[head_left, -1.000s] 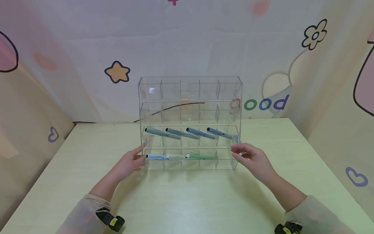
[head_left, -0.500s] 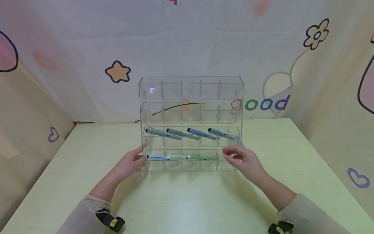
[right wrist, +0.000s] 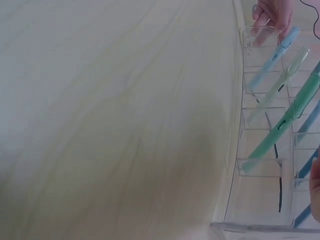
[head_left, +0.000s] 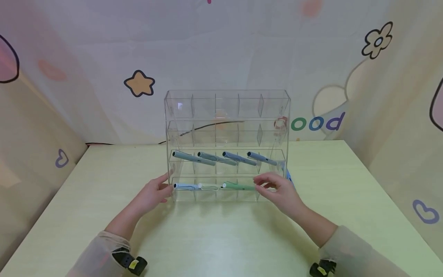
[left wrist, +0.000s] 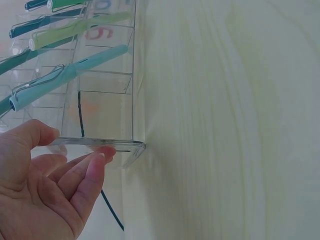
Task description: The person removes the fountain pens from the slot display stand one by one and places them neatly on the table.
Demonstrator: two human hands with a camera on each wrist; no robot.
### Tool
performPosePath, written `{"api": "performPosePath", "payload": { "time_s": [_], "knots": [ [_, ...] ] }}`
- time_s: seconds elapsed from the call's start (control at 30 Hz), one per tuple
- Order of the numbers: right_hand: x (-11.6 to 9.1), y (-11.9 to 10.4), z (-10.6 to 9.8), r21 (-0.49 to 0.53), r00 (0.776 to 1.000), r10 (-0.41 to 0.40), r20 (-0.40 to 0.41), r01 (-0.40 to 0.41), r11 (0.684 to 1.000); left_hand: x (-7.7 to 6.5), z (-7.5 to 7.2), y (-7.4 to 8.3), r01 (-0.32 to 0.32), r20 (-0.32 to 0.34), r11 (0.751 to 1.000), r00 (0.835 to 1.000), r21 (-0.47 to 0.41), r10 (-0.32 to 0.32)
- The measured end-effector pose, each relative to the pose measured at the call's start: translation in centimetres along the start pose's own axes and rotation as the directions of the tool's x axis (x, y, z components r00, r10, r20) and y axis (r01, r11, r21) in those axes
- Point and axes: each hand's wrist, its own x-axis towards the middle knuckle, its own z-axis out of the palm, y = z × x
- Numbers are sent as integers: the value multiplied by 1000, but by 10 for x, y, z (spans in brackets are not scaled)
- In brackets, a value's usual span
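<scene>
A clear acrylic pen rack (head_left: pixel 226 109) stands upright on the table. My left hand (head_left: pixel 157 190) grips its lower left side, thumb and fingers on either side of the panel (left wrist: pixel 100 142) in the left wrist view. My right hand (head_left: pixel 282 192) is at the bottom tier's right part, thumb and forefinger bent with a gap between them. Those fingertips sit right by the tail of a green pen (head_left: pixel 238 186). Left of it in that tier lie a pale green pen (head_left: pixel 209 187) and a light blue pen (head_left: pixel 185 186). Only the right hand's edge shows in the right wrist view.
On the tier above lie several blue and teal pens (head_left: pixel 238 157), caps at left. A blue object (head_left: pixel 289 177) shows at the rack's right side, partly behind the right hand. A printed cloth (head_left: pixel 221 54) hangs behind the table (head_left: pixel 221 238).
My right hand has moved left along the bottom tier, from the rack's right edge to the green pen's tail. More of the blue object shows. My left hand keeps its grip.
</scene>
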Motion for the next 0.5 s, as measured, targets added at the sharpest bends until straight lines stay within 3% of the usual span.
{"api": "performPosePath", "payload": {
  "time_s": [0.5],
  "knots": [
    [12, -6, 25, 12, 996, -77, 48, 77, 997, 0, -2, 0, -14, 2, 1000, 1000, -8, 15]
  ]
}}
